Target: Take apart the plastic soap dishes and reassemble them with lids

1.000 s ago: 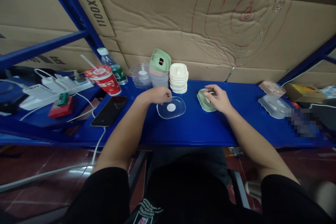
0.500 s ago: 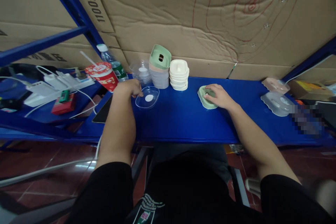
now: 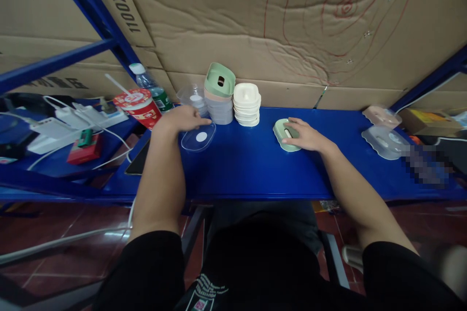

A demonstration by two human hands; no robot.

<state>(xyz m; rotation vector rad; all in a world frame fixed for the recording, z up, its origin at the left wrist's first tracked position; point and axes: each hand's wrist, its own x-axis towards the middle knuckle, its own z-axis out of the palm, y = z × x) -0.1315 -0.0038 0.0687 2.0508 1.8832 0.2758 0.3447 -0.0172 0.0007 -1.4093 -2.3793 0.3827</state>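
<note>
My left hand (image 3: 184, 119) is above the far rim of a clear shallow tray (image 3: 193, 143) with a white round label. Its index finger stretches to the right and the other fingers are partly hidden; nothing shows in its grasp. On the blue table, my right hand (image 3: 305, 135) holds a light green rounded-square soap dish part (image 3: 280, 131), fingers over its far side and thumb at its near edge. Behind stand a stack of frosted pieces (image 3: 221, 112) topped by a tilted green piece (image 3: 219, 75) with a slot, and a stack of cream pieces (image 3: 247, 102).
Clear bowl-like pieces (image 3: 191, 95) stand left of the stacks. A red cup with a straw (image 3: 144, 112), a bottle (image 3: 160, 97) and a power strip (image 3: 47, 141) are at left. A pink piece (image 3: 381, 117) and a clear piece (image 3: 385, 143) lie far right. Cardboard (image 3: 219, 14) backs the table.
My left hand has moved right and away from me over the tray's rim, its index finger now straighter. My right hand's fingers have shifted slightly on the green part, which stays in place.
</note>
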